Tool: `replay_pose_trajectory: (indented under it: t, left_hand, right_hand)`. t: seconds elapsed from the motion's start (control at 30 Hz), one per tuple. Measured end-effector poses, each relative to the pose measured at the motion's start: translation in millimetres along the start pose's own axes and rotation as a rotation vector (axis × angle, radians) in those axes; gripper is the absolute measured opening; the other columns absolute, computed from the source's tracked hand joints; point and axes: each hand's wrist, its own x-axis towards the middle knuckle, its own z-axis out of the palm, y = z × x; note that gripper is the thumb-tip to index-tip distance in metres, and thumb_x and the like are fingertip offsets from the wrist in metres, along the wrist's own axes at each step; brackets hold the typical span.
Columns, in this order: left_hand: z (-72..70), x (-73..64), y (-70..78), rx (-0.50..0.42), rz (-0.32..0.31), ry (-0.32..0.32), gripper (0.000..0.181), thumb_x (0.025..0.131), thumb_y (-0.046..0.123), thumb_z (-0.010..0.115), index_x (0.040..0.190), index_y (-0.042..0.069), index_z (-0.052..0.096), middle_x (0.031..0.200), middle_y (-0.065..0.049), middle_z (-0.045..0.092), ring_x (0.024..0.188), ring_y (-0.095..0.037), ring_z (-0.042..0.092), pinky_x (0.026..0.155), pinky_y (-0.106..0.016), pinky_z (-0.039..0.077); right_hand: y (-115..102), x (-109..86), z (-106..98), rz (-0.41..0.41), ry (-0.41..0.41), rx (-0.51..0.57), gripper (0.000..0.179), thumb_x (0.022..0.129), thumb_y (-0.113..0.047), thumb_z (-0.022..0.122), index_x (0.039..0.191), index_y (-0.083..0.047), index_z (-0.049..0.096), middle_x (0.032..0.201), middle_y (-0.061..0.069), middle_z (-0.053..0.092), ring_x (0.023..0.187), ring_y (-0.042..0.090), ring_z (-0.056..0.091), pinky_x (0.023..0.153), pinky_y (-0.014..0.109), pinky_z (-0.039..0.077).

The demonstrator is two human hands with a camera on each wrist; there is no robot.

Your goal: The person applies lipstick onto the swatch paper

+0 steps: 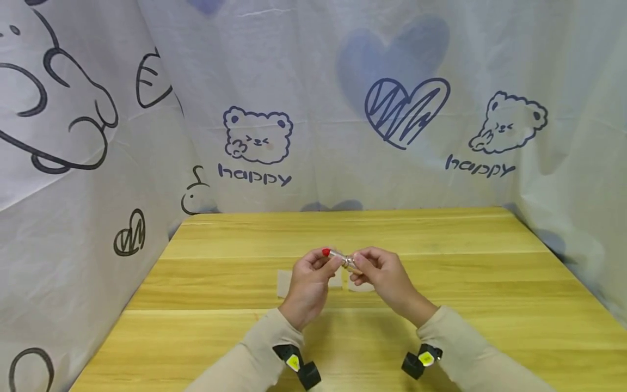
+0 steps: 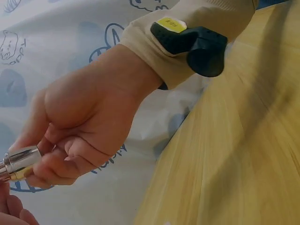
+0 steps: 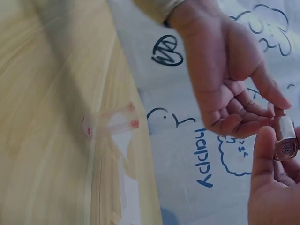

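Left hand [image 1: 308, 286]: grasping, thumb and fingers pinched on the metallic tube of a lipstick [image 1: 346, 261]. Right hand [image 1: 389, 275]: also grasping, thumb and fingertips pinched on the base end of the same item. Neither is released.

Position of the lipstick: directly between the two sets of fingertips, touching both and held above the table [image 1: 441, 326]. From the left hand it lies to the right of the palm, at the thumb; from the right hand, to the left. Neither hand is nearer, as each has its own end.

Long axis: crosswise, running from one hand to the other, with a slight slant. The exposed red tip [image 1: 325, 252] points to the left-hand side, out past the left thumb and a little away from the person. The base, with a round label [image 3: 286, 149], faces the right-hand side.

Beyond the fingers: pale flat pieces [image 1: 283, 284] lie on the table, partly hidden behind the hands. Also on the table, beyond the right hand's grip, is a clear item with red marks [image 3: 101, 124]; its nature cannot be confirmed. Behind each hand, a beige sleeve [image 1: 252, 348] carries a black wrist device [image 1: 308, 375]. Farthest out hangs a white printed curtain [image 1: 323, 152].
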Motion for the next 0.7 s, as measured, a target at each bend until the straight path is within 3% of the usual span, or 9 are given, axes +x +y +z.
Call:
replay_pose_trajectory:
  t: [0.17, 0.33, 0.57, 0.7]
  left_hand:
    - [-0.8, -1.9, -1.8, -0.062, -0.029, -0.066, 0.014, 0.094, -0.007, 0.056, 0.098, 0.006, 0.059, 0.099, -0.002, 0.063, 0.088, -0.01, 0.054, 0.07, -0.02, 0.041]
    - [1.5, -4.1, -4.3, -0.11, -0.051, -0.113, 0.016, 0.096, -0.008, 0.052, 0.104, 0.004, 0.057, 0.1, -0.001, 0.063, 0.091, -0.009, 0.055, 0.069, -0.017, 0.04]
    - [0.5, -2.2, -8.4, 0.009, -0.053, -0.094, 0.026, 0.096, -0.011, 0.047, 0.122, -0.011, 0.046, 0.101, -0.001, 0.065, 0.094, -0.008, 0.058, 0.073, -0.02, 0.044]
    - [-4.8, -0.1, -6.3, 0.081, -0.046, -0.089, 0.022, 0.098, -0.005, 0.05, 0.119, -0.009, 0.049, 0.1, -0.001, 0.064, 0.095, -0.011, 0.057, 0.075, -0.023, 0.045]
  right_hand:
    - [-2.3, 2.0, -1.9, 0.2, -0.09, 0.284, 0.029, 0.106, -0.02, 0.041, 0.096, 0.003, 0.054, 0.077, 0.005, 0.058, 0.06, 0.006, 0.054, 0.054, 0.017, 0.048]
    - [-3.0, 2.2, -3.9, 0.366, -0.13, 0.395, 0.037, 0.108, -0.03, 0.034, 0.086, -0.006, 0.052, 0.065, -0.002, 0.054, 0.049, 0.001, 0.047, 0.043, 0.013, 0.04]
    - [-4.1, 2.1, -5.1, 0.391, -0.171, 0.388, 0.044, 0.108, -0.034, 0.03, 0.074, -0.01, 0.045, 0.062, -0.003, 0.052, 0.047, 0.002, 0.045, 0.041, 0.013, 0.038]
    - [-4.7, 3.8, -7.4, 0.383, -0.151, 0.375, 0.04, 0.108, -0.033, 0.033, 0.081, -0.008, 0.05, 0.067, -0.002, 0.055, 0.052, 0.002, 0.048, 0.046, 0.013, 0.041]
